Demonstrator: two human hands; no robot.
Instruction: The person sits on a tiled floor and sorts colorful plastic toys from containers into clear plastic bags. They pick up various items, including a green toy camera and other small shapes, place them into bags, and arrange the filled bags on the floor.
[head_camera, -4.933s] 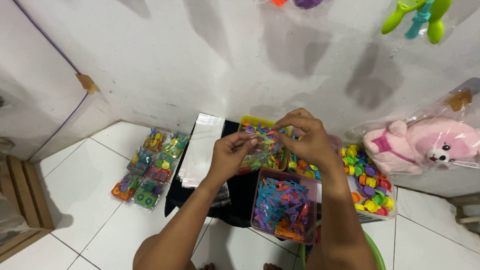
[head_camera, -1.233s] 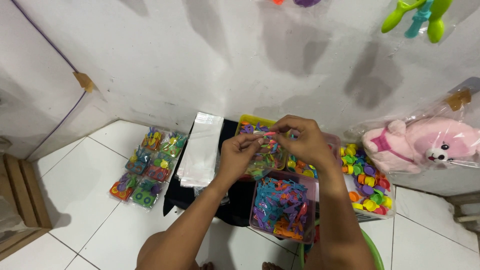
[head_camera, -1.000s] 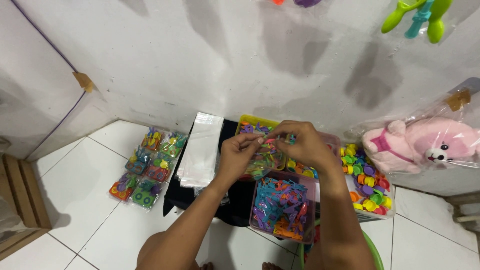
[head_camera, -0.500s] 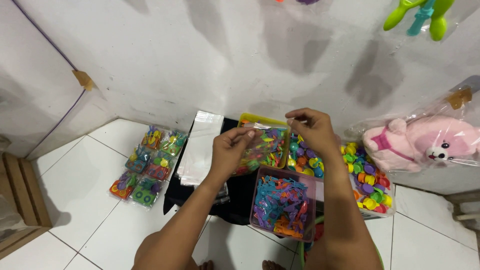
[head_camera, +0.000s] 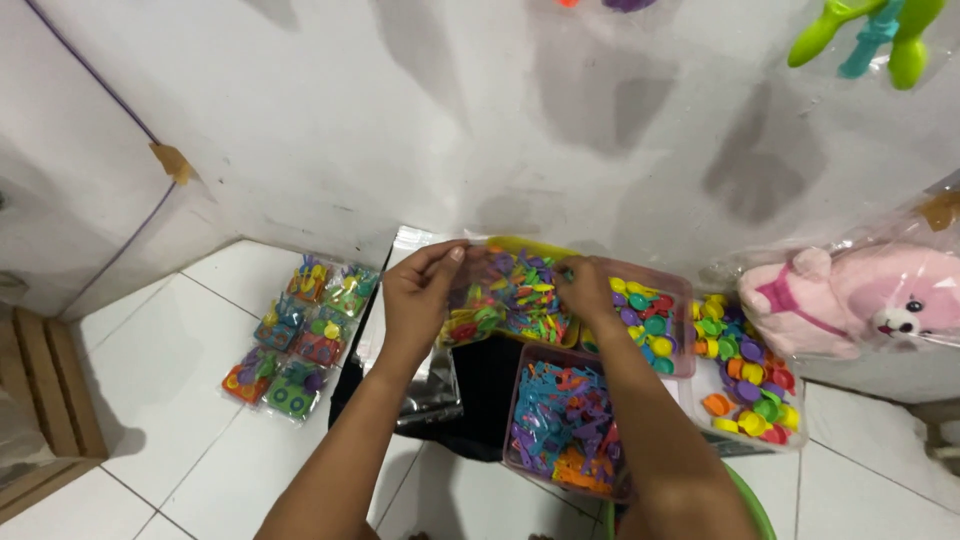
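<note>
While several filled clear packets already lay well off beside the left hand, both it and the right hand pinched a clear plastic bag of small colourful plastic pieces between them, seemingly not yet finished.

bright even indoor light, soft grey shadows on the white wall, slight wide-angle bending at edges

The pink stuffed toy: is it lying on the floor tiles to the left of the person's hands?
No, the pink stuffed toy sits in a clear bag at the right, well away from the left hand.
</note>
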